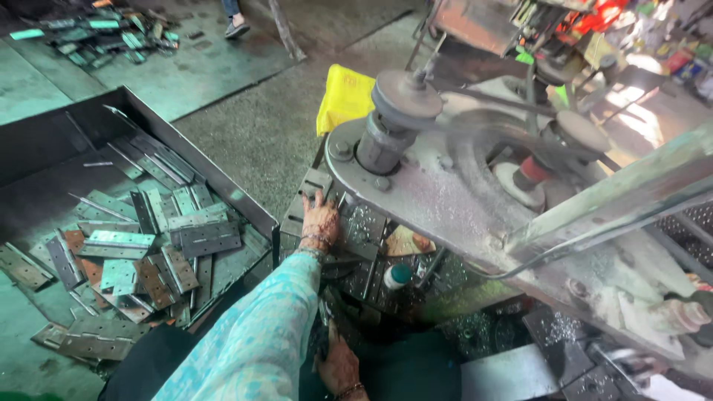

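The left hand (321, 221) was laid flat and open on one metal plate (362, 226); the right hand (339, 365), near, was closed on one dark tool (324, 327). Over twenty hinge plates (119, 241) were heaped in one tray (215, 172), left.

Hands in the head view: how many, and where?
2. The left hand lies flat on the metal plates under the machine; the right hand is low, near the bottom edge, fingers partly hidden.

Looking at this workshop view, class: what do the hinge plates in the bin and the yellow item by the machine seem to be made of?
Hinge plates: probably steel, grey and shiny, some with rusty brown patches. Yellow item: looks like soft plastic or cloth, crumpled; hard to tell which.
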